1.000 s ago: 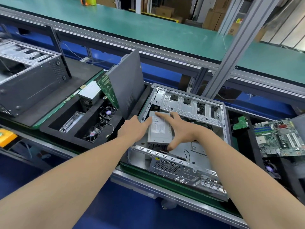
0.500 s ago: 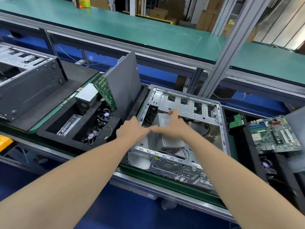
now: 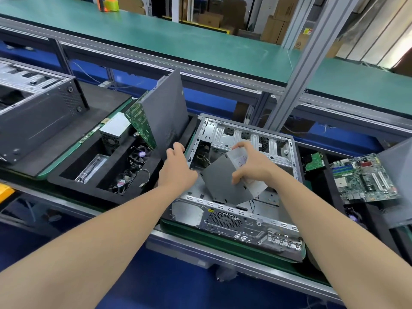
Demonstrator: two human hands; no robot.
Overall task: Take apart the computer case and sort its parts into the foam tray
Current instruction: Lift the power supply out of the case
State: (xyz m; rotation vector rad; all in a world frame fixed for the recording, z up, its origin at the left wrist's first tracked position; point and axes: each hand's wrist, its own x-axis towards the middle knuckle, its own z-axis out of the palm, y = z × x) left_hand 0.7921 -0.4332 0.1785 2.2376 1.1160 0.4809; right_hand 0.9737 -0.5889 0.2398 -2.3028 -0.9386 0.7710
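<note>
right hand (image 3: 252, 166) gripping the tilted power supply (image 3: 223, 181) over the open case (image 3: 234, 219), left hand (image 3: 177, 170) at its left rim, can't tell if it's gripping

Case (image 3: 245, 128) open on top. Tilted power supply (image 3: 223, 181) fills its middle; some room at the left rear corner, cables there. To the left, an upright side panel (image 3: 166, 121) and a leaning green board (image 3: 139, 123) stand between the case and the foam tray (image 3: 64, 181) compartments. Aluminium post (image 3: 294, 85) rises behind.

Both forearms outstretched, left grip (image 3: 178, 168) curled, right grip (image 3: 252, 163) clamped, fingers bent
</note>
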